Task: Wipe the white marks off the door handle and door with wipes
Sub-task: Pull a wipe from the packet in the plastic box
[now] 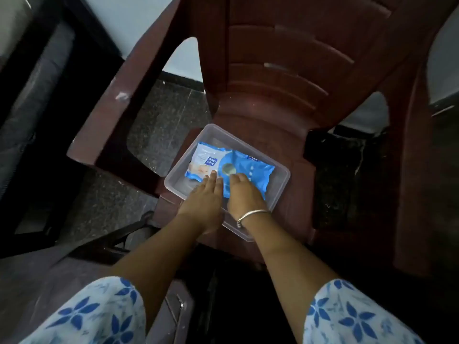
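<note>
The left hand [207, 194] lies flat, holding the wipes pack [253, 170] steady; the right hand [242, 193], grip unclear, should peel the flap [228, 168] slowly.

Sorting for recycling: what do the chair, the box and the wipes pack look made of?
Chair: probably moulded maroon plastic, by its ribbed, faintly shiny back. Box: clear, slightly frosted plastic; the seat shows through. Wipes pack: thin glossy plastic film, crinkled and printed.
</note>
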